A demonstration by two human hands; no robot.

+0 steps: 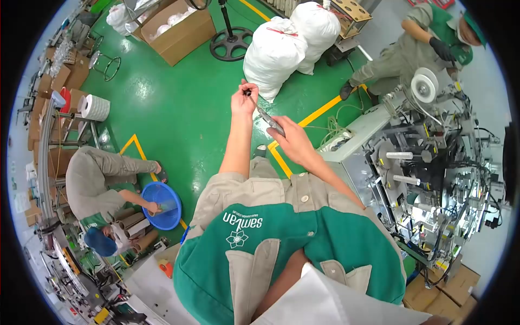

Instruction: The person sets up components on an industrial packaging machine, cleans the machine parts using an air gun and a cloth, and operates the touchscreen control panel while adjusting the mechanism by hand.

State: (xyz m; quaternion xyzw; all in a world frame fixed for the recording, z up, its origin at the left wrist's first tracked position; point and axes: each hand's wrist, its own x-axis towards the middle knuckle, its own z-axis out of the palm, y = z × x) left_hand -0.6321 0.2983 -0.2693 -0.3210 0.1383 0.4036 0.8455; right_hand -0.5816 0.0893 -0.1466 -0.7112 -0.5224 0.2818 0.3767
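Observation:
My left hand (244, 101) is raised in front of me, fingers closed around a small black part (247, 92) whose exact kind I cannot make out. A slim grey handheld tool (269, 121) with a thin shaft lies in my right hand (292, 142), the fingers wrapped round its handle. The tool's shaft points up and left toward the black part, its tip close to my left fingers. Whether tip and part touch is too small to tell.
White stuffed sacks (274, 53) and a cardboard box (179, 31) stand ahead. Machinery (411, 168) fills the right side, with a person (387, 59) beyond it. On the left another person (95, 179) bends with a hand in a blue basket (162, 223).

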